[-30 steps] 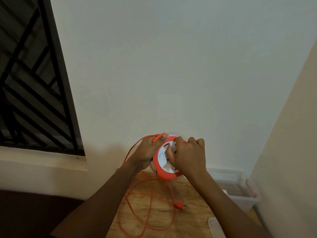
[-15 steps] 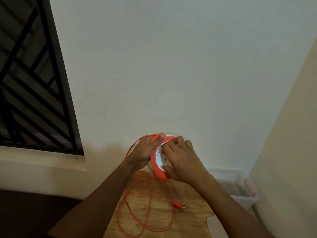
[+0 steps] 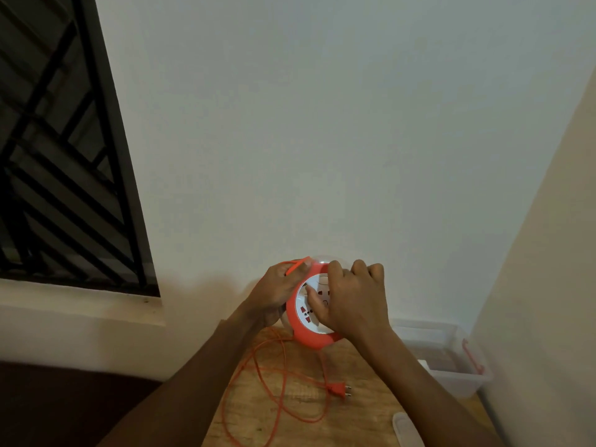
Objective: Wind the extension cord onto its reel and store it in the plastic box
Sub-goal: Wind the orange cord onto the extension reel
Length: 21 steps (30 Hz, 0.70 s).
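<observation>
Pale walls meet in a corner behind a wooden table (image 3: 364, 411), and above its far edge the orange reel (image 3: 314, 340) is held on edge, its white socket face turned toward the camera. At the reel's left rim the left hand (image 3: 274, 296) wraps round from behind, its thumb pinning a short length of the orange cord (image 3: 298, 265) against the top. From the right, the right hand (image 3: 353, 301) lies over the socket face with curled fingers hooked over the top rim and the thumb pressed on the white disc. Most of the cord is still loose — it hangs from the reel and lies in loops on the tabletop, ending in the plug (image 3: 338, 391) near the middle. Clear plastic box (image 3: 464, 382) stands open at the far right by the wall; its lid (image 3: 407, 429) lies nearer, at the frame's bottom edge. A barred window (image 3: 61, 150) fills the left.
</observation>
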Each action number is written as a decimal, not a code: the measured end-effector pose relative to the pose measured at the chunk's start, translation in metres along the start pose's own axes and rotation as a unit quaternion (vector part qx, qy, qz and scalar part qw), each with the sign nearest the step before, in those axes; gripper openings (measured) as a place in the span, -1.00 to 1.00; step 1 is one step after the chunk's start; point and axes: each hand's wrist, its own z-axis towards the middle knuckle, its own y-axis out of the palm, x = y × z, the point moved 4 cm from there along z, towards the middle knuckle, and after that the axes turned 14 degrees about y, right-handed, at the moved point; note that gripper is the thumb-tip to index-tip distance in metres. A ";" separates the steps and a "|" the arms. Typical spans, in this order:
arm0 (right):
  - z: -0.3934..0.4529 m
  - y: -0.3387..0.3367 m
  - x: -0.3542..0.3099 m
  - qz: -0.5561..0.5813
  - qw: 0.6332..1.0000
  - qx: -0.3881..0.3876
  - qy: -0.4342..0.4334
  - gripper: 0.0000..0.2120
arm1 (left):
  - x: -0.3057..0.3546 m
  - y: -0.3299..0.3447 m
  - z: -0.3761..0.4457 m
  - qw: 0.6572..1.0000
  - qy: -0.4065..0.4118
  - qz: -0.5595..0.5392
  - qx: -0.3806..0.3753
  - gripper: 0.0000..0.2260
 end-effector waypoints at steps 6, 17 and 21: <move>-0.004 -0.006 -0.009 0.043 0.999 -0.013 -0.008 -0.83 | -0.004 0.002 0.001 1.000 -0.003 -0.008 0.003 -0.57; -0.015 -0.005 -0.016 -0.014 0.968 -0.184 -0.173 -0.38 | -0.001 -0.010 -0.003 1.000 -0.003 0.024 0.008 -0.56; -0.016 -0.006 -0.020 -0.031 0.980 -0.099 -0.170 -0.36 | 0.000 -0.007 -0.005 1.000 -0.007 0.020 0.018 -0.55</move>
